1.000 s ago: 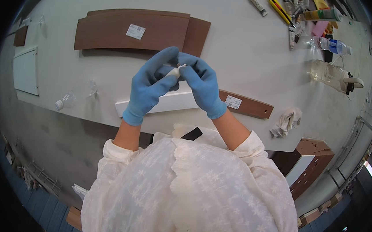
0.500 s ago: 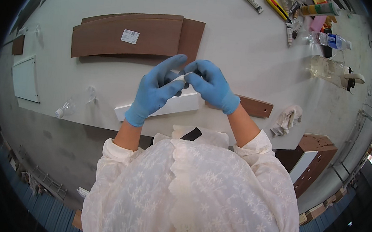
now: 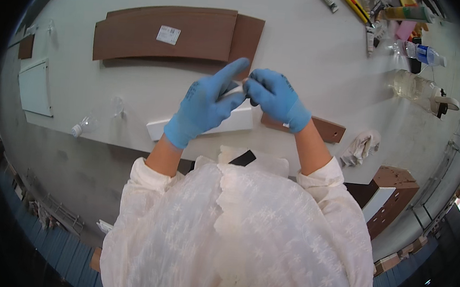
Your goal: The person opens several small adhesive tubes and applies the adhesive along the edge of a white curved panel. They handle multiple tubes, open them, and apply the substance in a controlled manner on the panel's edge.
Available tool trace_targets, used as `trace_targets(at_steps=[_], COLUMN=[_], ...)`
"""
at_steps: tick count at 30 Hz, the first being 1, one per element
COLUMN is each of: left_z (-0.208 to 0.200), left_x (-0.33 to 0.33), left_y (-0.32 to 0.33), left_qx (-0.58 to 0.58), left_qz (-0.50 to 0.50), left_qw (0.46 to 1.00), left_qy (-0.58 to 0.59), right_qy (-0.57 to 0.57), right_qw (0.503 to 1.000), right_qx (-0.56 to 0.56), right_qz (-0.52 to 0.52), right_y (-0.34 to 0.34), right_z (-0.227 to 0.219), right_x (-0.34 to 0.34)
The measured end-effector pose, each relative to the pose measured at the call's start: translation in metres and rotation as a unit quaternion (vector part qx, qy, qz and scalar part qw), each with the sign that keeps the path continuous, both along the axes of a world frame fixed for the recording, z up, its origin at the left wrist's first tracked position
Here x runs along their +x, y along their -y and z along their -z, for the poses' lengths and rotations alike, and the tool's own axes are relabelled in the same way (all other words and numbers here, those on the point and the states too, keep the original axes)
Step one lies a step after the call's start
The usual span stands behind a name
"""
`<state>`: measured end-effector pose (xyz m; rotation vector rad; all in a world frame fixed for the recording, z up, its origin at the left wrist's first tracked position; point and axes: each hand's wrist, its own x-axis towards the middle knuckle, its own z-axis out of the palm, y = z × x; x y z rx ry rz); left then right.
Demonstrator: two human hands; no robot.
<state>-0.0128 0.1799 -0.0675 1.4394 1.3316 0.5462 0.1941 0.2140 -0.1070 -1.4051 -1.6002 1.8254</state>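
Note:
Both my hands wear blue gloves and meet above the white table, around a small white tube-like thing (image 3: pixel 235 91). My left hand (image 3: pixel 203 107) grips its body between thumb and fingers, with the index finger stretched out. At the tube's other end, the bent fingers of my right hand (image 3: pixel 279 98) pinch its tip, which they mostly hide. Under my hands lies a narrow white board (image 3: pixel 234 121). A short brown strip with holes (image 3: pixel 327 131) rests beside it, partly behind my right wrist.
Curved brown panels (image 3: pixel 195 36) lie stacked beyond my hands. Small tubes, a yellow cutter (image 3: pixel 356 7), bottles and a clear jug (image 3: pixel 413 85) crowd the far right. A crumpled cloth (image 3: pixel 362 147) sits near the front edge, above a brown drilled block (image 3: pixel 394 199). A clear bottle (image 3: pixel 85 126) lies left.
My hands have shifted slightly right in the picture, and the right fingers have closed more tightly around the tube's end. The table's things have shifted with the view.

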Motion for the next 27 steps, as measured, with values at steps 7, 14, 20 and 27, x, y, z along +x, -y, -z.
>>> trace_targets(at_steps=[7, 14, 20, 27], left_z=[0.009, 0.008, 0.02, 0.023], left_x=[-0.001, -0.005, -0.005, 0.004], left_y=[0.004, 0.003, 0.004, 0.003], left_qx=[-0.089, -0.126, -0.081, -0.098], left_qz=[-0.055, -0.046, -0.042, -0.045], left_qw=[0.984, 0.975, 0.985, 0.989], left_qy=[0.144, 0.174, 0.149, 0.105], right_qy=[-0.147, -0.108, -0.04, -0.013], right_qw=[0.984, 0.981, 0.984, 0.999], right_qx=[-0.051, -0.159, -0.172, -0.033], right_qz=[0.087, -0.03, -0.008, -0.039], right_y=[0.008, -0.004, -0.002, -0.009], right_z=[0.01, -0.003, 0.005, 0.009], right_x=[0.006, 0.014, 0.009, 0.008])
